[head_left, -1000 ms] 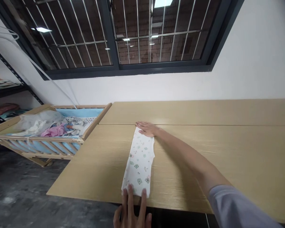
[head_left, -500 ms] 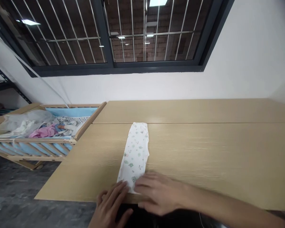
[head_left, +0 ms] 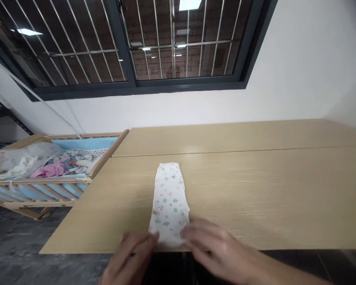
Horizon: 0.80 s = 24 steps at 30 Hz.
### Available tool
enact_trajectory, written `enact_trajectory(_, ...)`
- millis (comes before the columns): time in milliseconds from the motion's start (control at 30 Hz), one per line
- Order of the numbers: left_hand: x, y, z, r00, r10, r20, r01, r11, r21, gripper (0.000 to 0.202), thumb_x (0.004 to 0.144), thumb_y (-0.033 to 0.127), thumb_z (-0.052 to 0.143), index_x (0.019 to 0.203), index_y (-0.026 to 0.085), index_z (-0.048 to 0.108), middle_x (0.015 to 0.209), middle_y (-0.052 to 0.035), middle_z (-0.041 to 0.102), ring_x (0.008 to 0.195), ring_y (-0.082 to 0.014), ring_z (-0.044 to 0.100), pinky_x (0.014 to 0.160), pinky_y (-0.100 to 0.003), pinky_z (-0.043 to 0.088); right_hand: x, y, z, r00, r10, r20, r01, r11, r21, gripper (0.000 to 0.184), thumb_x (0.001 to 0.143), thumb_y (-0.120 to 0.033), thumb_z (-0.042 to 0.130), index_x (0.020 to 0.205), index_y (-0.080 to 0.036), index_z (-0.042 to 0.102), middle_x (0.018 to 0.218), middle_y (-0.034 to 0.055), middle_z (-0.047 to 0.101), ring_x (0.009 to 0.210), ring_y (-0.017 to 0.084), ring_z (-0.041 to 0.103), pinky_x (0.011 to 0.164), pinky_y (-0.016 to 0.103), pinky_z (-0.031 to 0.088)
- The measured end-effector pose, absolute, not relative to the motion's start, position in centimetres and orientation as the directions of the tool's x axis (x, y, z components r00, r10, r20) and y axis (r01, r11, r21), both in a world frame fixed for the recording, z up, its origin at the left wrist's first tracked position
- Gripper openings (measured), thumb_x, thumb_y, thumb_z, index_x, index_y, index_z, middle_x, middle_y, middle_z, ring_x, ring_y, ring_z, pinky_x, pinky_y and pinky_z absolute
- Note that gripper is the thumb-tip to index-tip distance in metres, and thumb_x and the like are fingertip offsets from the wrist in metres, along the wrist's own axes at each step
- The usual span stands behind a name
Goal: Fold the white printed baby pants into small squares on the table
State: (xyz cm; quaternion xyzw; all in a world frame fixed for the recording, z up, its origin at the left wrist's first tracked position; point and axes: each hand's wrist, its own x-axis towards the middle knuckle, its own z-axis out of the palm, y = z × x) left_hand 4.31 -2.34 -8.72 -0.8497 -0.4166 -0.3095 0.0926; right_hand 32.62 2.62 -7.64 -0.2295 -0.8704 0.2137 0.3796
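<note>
Caution: the folded printed cloth (head_left: 169,202) lies lengthwise at mid-table, its near end just short of the near edge of the table (head_left: 255,190). Relative to the cloth, the left hand (head_left: 127,257) sits at 7 o'clock and the right hand (head_left: 216,249) at 5 o'clock. Both are blurred, with fingers loosely curved and touching the near corners; whether either is pinching cannot be determined. Risk: with so little table beyond the near end, a pull toward the edge may drag the cloth over it. An uneven grip may skew the layers or let them slip apart. The crib (head_left: 41,194) stands at 9 o'clock.
</note>
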Motion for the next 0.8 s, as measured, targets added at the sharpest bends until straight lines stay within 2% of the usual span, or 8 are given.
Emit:
enact_trajectory(133,5.5,5.5,-5.2,0.308,0.662,0.683,0.782,-0.586,0.215,0.019,0.1,0.025,0.055,0.114,0.025,0.068,0.099,-0.0009,0.076,0.089,-0.016,0.071,0.084,-0.028,0.056,32.0,9.6,-4.7,-0.489,0.745,0.453,0.269,0.623,-0.734,0.017,0.098,-0.028,0.057,0.109,-0.022,0.069,0.103,0.0074,0.071,0.094,0.021,0.068,0.082,0.039,0.06)
enact_trajectory(200,6.2,10.0,-4.2,0.285,0.748,0.6,0.812,-0.521,0.263,0.024,0.102,0.032,0.049,0.109,0.022,0.07,0.105,-0.0036,0.076,0.096,-0.0191,0.07,0.091,-0.032,0.053,31.1,14.3,-5.1,-0.437,0.809,0.393,0.312,0.546,-0.778,0.016,0.093,-0.027,0.061,0.104,-0.02,0.07,0.1,0.0069,0.072,0.085,0.02,0.067,0.076,0.035,0.057)
enact_trajectory(300,7.3,15.8,-4.2,0.241,0.88,0.409,0.881,-0.375,0.288,0.029,0.103,0.029,0.043,0.111,0.019,0.07,0.115,-0.005,0.074,0.108,-0.0196,0.066,0.099,-0.032,0.047,29.3,21.0,-7.4,-0.375,0.874,0.31,0.356,0.444,-0.822,0.016,0.088,-0.021,0.06,0.1,-0.017,0.071,0.09,0.0052,0.073,0.077,0.018,0.066,0.07,0.029,0.053)
enact_trajectory(500,8.7,21.7,-7.0,0.155,0.949,0.273,0.956,-0.214,0.199,0.025,0.098,0.016,0.047,0.101,0.013,0.071,0.104,-0.0123,0.075,0.099,-0.0223,0.066,0.087,-0.03,0.046,26.6,27.1,-11.5,-0.244,0.956,0.162,0.556,0.274,-0.785,0.021,0.081,-0.009,0.055,0.092,-0.013,0.073,0.09,0.0081,0.074,0.08,0.019,0.067,0.071,0.027,0.051)
enact_trajectory(600,9.4,20.9,-7.5,0.112,0.949,0.293,0.979,-0.156,0.132,0.027,0.099,0.015,0.044,0.111,0.01,0.068,0.113,-0.0179,0.071,0.108,-0.0276,0.062,0.093,-0.036,0.043,26.4,27.1,-11.7,-0.238,0.957,0.168,0.594,0.28,-0.754,0.021,0.082,-0.01,0.055,0.093,-0.012,0.073,0.096,0.0106,0.074,0.088,0.022,0.068,0.08,0.03,0.052)
enact_trajectory(667,10.3,18.5,-7.7,0.089,0.94,0.33,0.987,-0.128,0.096,0.034,0.101,0.017,0.039,0.124,0.008,0.061,0.125,-0.0211,0.065,0.116,-0.0308,0.058,0.098,-0.042,0.041,26.5,26.4,-11.1,-0.224,0.953,0.205,0.615,0.302,-0.729,0.027,0.087,-0.015,0.055,0.108,-0.012,0.071,0.112,0.0141,0.071,0.106,0.025,0.065,0.093,0.035,0.05)
enact_trajectory(733,11.5,15.0,-8.4,0.09,0.928,0.362,0.992,-0.116,0.051,0.039,0.103,0.023,0.037,0.132,0.007,0.056,0.132,-0.0223,0.061,0.118,-0.0332,0.056,0.099,-0.045,0.04,26.6,24.8,-10.2,-0.282,0.908,0.31,0.629,0.419,-0.655,0.036,0.094,-0.023,0.052,0.126,-0.012,0.064,0.128,0.017,0.064,0.123,0.027,0.057,0.107,0.041,0.042)
enact_trajectory(800,12.7,11.1,-9.8,0.117,0.916,0.384,0.993,-0.112,-0.034,0.042,0.103,0.031,0.039,0.131,0.007,0.059,0.132,-0.0224,0.061,0.116,-0.0347,0.058,0.096,-0.046,0.044,26.4,22.7,-9.4,-0.493,0.769,0.406,0.569,0.639,-0.518,0.043,0.101,-0.032,0.046,0.138,-0.014,0.056,0.138,0.0173,0.058,0.133,0.028,0.049,0.114,0.044,0.035)
